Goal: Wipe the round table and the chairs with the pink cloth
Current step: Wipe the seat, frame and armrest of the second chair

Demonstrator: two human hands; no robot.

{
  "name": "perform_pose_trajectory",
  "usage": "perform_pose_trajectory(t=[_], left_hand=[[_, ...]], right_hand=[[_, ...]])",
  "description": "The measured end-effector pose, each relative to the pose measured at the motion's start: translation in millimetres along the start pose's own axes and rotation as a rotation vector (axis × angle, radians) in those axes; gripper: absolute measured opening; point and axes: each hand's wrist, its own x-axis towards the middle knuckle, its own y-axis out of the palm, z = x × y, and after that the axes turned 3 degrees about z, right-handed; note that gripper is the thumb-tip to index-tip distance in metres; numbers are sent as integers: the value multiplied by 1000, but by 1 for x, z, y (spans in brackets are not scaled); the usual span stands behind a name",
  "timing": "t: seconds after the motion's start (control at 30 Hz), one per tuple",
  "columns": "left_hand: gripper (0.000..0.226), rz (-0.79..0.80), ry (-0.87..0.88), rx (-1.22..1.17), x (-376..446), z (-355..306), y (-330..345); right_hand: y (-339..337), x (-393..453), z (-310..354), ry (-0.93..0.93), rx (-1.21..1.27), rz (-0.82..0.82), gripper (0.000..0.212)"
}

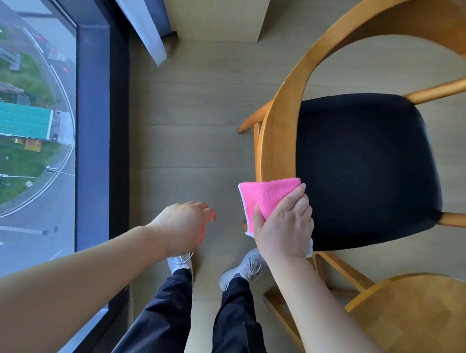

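- Your right hand [283, 226] grips the pink cloth [267, 195], thumb on one side and fingers on the other, with the folded cloth wrapped over the near end of the wooden chair's [280, 117] curved armrest rail.
- Your left hand [183, 224] hangs free over the floor [189, 112], fingers loosely curled, gripping nothing.
- The step in hand looks like wiping the rail. Keep the cloth folded around the wood so it covers the top and both faces at once, then draw it along the curve towards the backrest in one steady pass.
- Follow the bend with your wrist. A flat, stiff hand would likely lift the cloth off the inner face as the rail turns.
- Consider resting your free left hand on the rail to steady the chair. Its legs sit on smooth flooring and it may slide under pressure.
- The black seat cushion [367, 169] sits just beside the cloth and likely wants lighter strokes than the wood.
- The round tabletop [424, 331] lies at your lower right, near the chair. Whether it has been wiped cannot be told.
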Motion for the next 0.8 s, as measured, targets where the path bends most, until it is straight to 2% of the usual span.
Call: perform_pose_trajectory(t=[0.8], left_hand=[[38, -57, -39, -9, 21, 13, -43]], right_hand=[[-39, 63, 44, 20, 47, -11, 103]])
